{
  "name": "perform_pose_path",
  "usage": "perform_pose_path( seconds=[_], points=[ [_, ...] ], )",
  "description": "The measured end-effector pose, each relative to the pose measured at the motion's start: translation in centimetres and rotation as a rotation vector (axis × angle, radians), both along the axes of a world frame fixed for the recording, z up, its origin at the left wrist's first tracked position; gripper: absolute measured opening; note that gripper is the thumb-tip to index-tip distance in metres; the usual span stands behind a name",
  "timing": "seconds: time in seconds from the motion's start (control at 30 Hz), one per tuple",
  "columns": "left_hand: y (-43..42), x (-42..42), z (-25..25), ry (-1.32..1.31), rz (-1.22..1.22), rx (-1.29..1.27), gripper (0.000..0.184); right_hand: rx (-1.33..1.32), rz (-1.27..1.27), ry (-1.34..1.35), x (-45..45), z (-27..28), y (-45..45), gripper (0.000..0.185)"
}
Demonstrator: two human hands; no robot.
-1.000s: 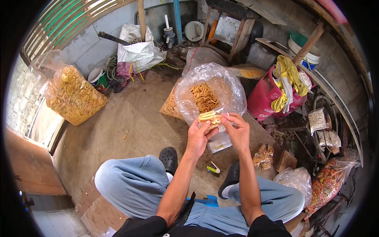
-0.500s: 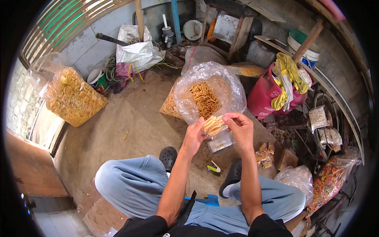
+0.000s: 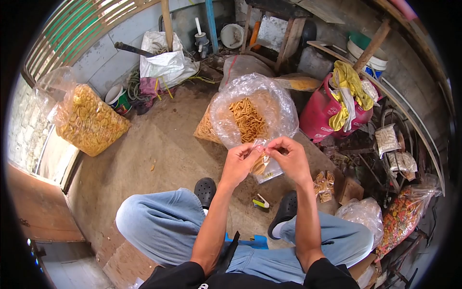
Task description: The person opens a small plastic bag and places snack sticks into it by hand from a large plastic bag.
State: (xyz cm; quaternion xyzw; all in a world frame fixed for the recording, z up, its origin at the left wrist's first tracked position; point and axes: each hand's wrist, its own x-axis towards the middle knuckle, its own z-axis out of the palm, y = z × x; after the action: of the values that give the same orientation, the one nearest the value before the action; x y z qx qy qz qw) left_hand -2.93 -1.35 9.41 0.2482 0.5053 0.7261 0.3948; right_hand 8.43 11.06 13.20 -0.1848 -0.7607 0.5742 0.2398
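Between my two hands hangs a small clear bag of snack sticks. My left hand pinches the top of this bag from the left. At the bag's top right, the fingertips of my right hand are pinched on the plastic. Just beyond them stands a large open clear bag of brown snack sticks. Below the small bag, a stack of flat clear bags lies partly hidden. A green and white stapler rests on the floor between my feet.
Several filled small packets lie right of my right forearm. A big bag of yellow snacks stands at the left. A pink drum with yellow cloth is at the right. Near my right knee are a crumpled clear bag and a colourful snack bag.
The small bag has turned from lying tilted to hanging upright, its top now gathered. My hands have come closer together at its top.
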Motion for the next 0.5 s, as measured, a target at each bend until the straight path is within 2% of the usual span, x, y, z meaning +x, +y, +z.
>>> perform_pose_path(
  seconds=[0.13,0.23,0.3,0.4,0.5],
  points=[
    [0.7,1.1,0.0,0.084,0.05,-0.003,0.013,0.14,-0.052,-0.089,-0.3,1.4,-1.0,0.02],
    [1.0,1.4,0.0,0.154,0.194,0.041,0.013,0.117,-0.075,0.051,-0.9,0.8,-1.6,0.029],
    [0.9,1.4,0.3,0.232,0.308,0.005,0.013,-0.259,-0.12,0.157,-1.3,-0.4,-1.8,0.028],
    [0.8,1.1,0.0,0.233,0.356,0.027,0.012,-0.294,-0.041,0.069,-1.2,-0.4,-1.8,0.023],
    [0.5,0.9,0.4,0.152,0.301,0.06,0.013,-0.411,-0.095,0.084,-1.4,-0.7,-2.1,0.015]
  ],
)
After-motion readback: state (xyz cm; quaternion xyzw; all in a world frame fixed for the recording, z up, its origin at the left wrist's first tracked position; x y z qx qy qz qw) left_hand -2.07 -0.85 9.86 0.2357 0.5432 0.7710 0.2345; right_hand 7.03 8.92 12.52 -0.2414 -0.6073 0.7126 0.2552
